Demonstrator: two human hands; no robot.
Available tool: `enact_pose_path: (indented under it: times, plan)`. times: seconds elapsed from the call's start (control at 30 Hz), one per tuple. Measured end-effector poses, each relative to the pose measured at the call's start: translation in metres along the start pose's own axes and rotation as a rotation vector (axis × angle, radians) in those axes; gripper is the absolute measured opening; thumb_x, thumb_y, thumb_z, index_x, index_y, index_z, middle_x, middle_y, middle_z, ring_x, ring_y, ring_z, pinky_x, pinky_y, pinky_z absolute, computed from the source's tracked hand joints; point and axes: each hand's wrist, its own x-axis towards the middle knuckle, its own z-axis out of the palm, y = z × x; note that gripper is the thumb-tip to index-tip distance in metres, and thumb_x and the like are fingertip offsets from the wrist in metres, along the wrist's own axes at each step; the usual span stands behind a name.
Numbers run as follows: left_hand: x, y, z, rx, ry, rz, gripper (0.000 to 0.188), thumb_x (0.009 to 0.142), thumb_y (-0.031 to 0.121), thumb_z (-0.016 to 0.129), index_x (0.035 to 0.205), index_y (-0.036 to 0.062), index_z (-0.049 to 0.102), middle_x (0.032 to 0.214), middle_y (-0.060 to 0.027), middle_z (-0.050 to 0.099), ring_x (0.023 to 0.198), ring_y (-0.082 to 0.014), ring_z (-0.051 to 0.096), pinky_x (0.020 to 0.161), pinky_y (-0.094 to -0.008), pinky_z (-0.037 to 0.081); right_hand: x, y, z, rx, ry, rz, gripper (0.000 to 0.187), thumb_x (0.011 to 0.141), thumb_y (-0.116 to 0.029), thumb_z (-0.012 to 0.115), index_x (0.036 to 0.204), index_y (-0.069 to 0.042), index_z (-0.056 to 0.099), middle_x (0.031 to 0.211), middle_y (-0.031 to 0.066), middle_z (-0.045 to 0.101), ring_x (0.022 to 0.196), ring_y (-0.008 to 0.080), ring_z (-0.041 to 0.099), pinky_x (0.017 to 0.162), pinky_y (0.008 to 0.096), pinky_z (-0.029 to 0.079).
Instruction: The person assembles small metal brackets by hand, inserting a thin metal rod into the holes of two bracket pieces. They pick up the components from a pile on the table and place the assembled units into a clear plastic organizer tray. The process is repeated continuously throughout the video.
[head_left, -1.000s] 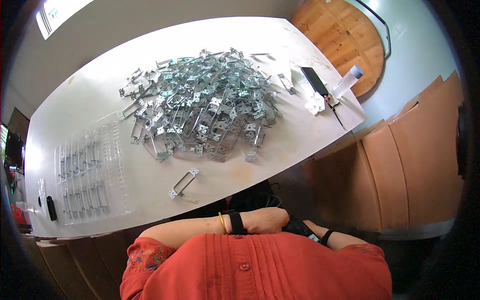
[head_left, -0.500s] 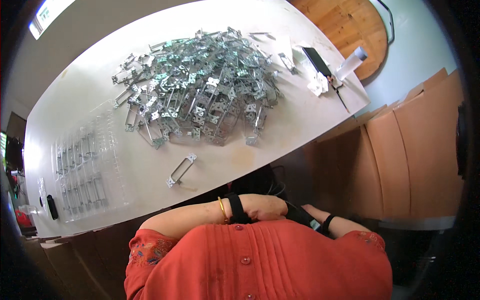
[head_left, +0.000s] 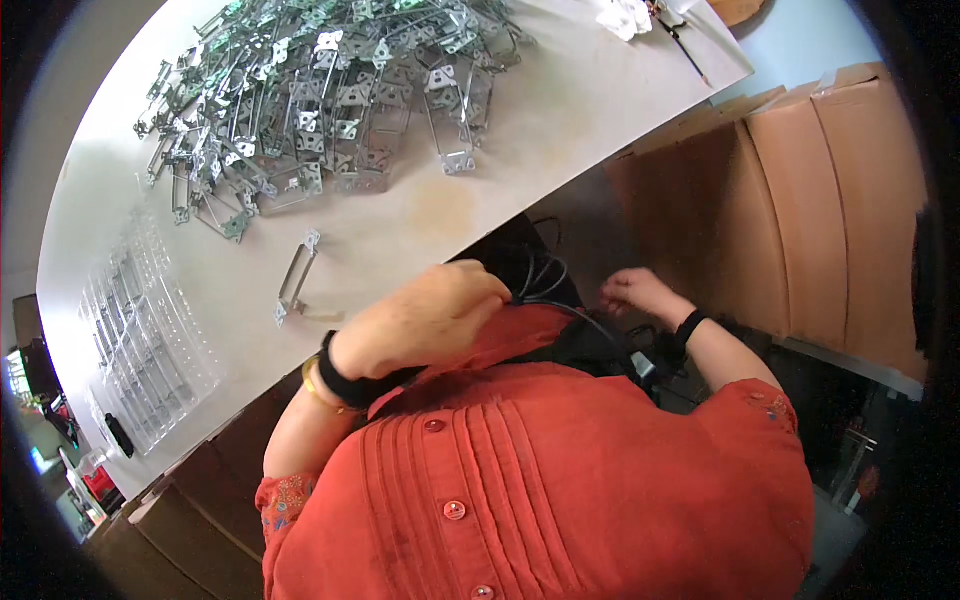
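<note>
Your left hand (head_left: 425, 318) hangs in front of your body, just off the near edge of the white table (head_left: 560, 130), its back turned up to the camera and the fingers bent over at the far right end. Your left elbow is bent, the forearm rising from the embroidered sleeve to a yellow bangle (head_left: 313, 384) and a black wristband (head_left: 358, 388), with the hand slanting up and to the right from there. Those fingers curl in against a raised fold of your red shirt (head_left: 600, 470) — whether they pinch the cloth you cannot tell, because the fingertips are partly hidden. Your right hand (head_left: 640, 292) is well apart from the left, over the dark gap beside the cardboard boxes (head_left: 820, 220); its forearm slants up and inward, and its fingers are loosely bent and slightly parted, a released pose. A dark cable (head_left: 597, 322) runs between your two hands, down to a grey connector (head_left: 642, 364) near your right wrist. On the table, a single metal bracket (head_left: 291, 272) lies beyond your left wrist, near the table edge, between the clear plastic tray (head_left: 150, 335) and the large heap of brackets (head_left: 330, 100).
</note>
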Motion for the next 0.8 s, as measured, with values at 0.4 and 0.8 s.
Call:
enact_pose_path:
  times: [0.4,0.8]
  plan:
    - [-0.099,0.070,-0.060,-0.175,0.417,-0.448,0.023,0.106,0.008,0.060,0.124,-0.0025,0.071,0.098,-0.0088,0.067,0.074,-0.0129,0.063,0.067,-0.0273,0.052,-0.025,-0.140,-0.030,0.016,0.099,-0.395,0.020,0.105,-0.018,0.067,0.109,0.000,0.075,0.091,0.0049,0.075,0.079,0.0101,0.070,0.074,0.0258,0.058]
    - [-0.166,0.054,-0.049,-0.193,0.799,-0.559,0.022,0.107,0.015,0.066,0.121,0.0000,0.074,0.092,-0.0029,0.067,0.074,-0.0065,0.059,0.065,-0.0229,0.049,-0.064,-0.240,0.022,-0.013,0.056,-0.676,0.018,0.107,-0.017,0.067,0.115,-0.004,0.077,0.089,-0.0006,0.075,0.078,0.0045,0.068,0.071,0.0212,0.056]
